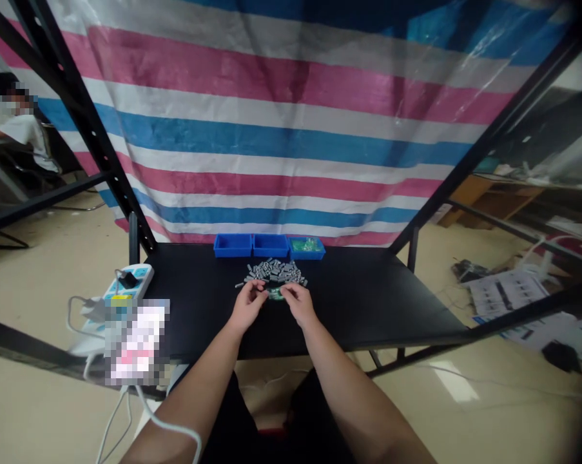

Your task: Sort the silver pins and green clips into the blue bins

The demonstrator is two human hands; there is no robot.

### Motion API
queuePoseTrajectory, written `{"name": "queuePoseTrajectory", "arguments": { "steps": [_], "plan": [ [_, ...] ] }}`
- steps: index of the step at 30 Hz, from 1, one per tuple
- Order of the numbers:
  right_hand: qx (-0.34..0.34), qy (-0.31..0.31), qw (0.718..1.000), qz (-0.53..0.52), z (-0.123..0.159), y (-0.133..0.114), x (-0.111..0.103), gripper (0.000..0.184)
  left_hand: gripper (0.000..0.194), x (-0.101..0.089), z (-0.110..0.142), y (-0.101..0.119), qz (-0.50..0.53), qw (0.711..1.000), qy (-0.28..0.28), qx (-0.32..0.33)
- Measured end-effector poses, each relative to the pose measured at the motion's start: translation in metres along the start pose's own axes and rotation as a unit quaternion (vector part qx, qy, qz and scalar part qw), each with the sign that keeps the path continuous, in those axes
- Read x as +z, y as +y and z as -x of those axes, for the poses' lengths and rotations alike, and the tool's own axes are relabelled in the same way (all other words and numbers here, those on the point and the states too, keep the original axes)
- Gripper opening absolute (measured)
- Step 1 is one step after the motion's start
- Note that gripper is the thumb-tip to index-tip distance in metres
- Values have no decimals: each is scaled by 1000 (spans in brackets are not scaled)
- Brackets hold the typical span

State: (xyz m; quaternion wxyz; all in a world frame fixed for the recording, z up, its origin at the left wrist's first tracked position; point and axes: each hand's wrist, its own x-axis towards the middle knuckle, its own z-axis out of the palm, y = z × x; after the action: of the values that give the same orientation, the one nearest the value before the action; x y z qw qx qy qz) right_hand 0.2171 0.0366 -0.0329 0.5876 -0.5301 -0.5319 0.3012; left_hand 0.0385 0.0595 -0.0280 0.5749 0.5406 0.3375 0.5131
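Observation:
Between my two hands, just in front of a heap of small parts, is a small green circuit board (274, 294). My left hand (250, 303) pinches its left end, and my right hand (298, 301) grips the right end with fingers closed. Fingertips cover part of the board, so its details are hard to make out. Directly behind the hands lies a loose pile of small grey cylindrical parts (274, 269), spread in an arc on the black table (363, 303).
Three blue bins line the back edge: a left bin (233, 252), a middle bin (270, 253), and a right bin (308, 256) holding green boards. A power strip (143, 278) with cables and a blurred-out screen are at left. Behind hangs a striped sheet (281, 135). A person (27, 132) sits far left.

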Motion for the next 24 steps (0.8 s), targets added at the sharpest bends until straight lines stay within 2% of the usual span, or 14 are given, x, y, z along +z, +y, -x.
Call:
{"name": "queuePoseTrajectory", "arguments": {
  "steps": [3, 7, 9, 13, 15, 18, 21, 24],
  "plan": [
    [-24, -1, 1000, -3, 8, -1, -1, 27, 42, 1, 3, 3, -37, 999, -13, 20],
    [-17, -40, 999, -10, 7, -6, 1, 29, 42, 0, 5, 3, -71, 996, -35, 35],
    [-13, -45, 999, -16, 7, -5, 2, 31, 38, -1, 5, 1, -68, 997, -30, 26],
    [-28, -15, 999, -16, 6, 0, 2, 33, 35, -2, 4, 2, -25, 1000, -6, -1],
    [-13, -13, 999, -28, 6, 2, 4, 33, 35, -1, 4, 4, 6, 1000, 0, -19],
    [24, -32, 998, -49, 6, 2, 6, 33, 34, 0, 6, 6, 17, 999, -25, -37],
    [36, -38, 997, -60, 7, -1, 7, 33, 33, 2, 7, 3, -22, 998, -52, -30],
    [11, -25, 999, -27, 7, -4, 6, 31, 28, 2, 8, 0, -87, 995, -43, 10]
  ]
}}
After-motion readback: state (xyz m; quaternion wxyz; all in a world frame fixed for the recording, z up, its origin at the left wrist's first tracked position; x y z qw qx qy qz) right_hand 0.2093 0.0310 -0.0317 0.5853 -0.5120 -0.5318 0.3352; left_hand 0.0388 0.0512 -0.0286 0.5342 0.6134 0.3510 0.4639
